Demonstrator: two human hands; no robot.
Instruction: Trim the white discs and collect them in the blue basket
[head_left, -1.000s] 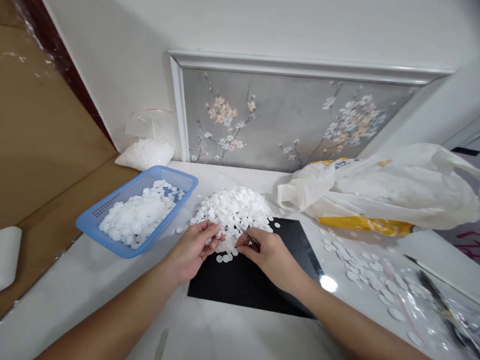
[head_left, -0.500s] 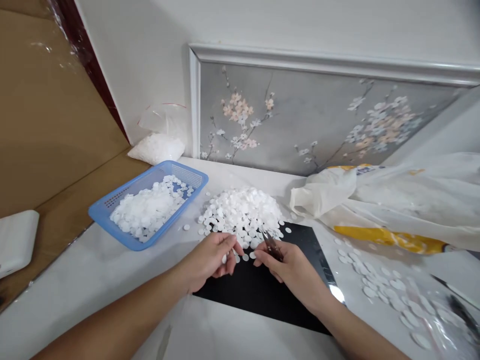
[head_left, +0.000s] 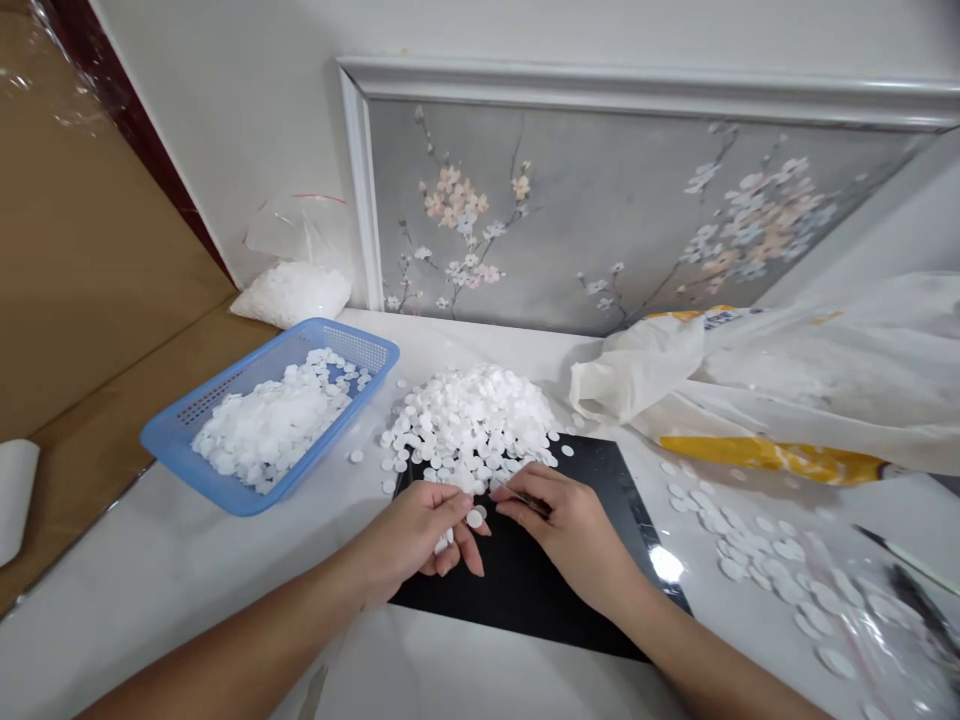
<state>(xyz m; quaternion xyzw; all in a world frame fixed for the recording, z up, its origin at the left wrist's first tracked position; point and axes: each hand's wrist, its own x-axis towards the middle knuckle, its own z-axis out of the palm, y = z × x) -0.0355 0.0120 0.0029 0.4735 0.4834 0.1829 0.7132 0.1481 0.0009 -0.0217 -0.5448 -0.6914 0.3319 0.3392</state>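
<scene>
My left hand (head_left: pixel 409 525) is closed over the near part of the black mat, with small white discs in its curled fingers. One white disc (head_left: pixel 475 517) shows at its fingertips, lying flat to the camera. My right hand (head_left: pixel 574 525) grips a slim pair of metal tweezers (head_left: pixel 523 496), the tips angled left toward that disc. Most of the tweezers is covered by the fingers. Just beyond both hands rises a heap of white discs (head_left: pixel 480 415), spilling onto the back of the black mat (head_left: pixel 517 595).
On the left, a blue plastic basket (head_left: pixel 247 505) holds more discs. Behind it leans a clear bag of white pieces (head_left: pixel 292 293). A white and yellow plastic bag (head_left: pixel 780 455) lies right, with scattered discs (head_left: pixel 750 545) in front. A framed flower picture (head_left: pixel 600 200) stands at the back.
The tweezers have swung from pointing up and away to pointing left, close to my left hand. A disc now shows at the left fingertips. The view has shifted slightly.
</scene>
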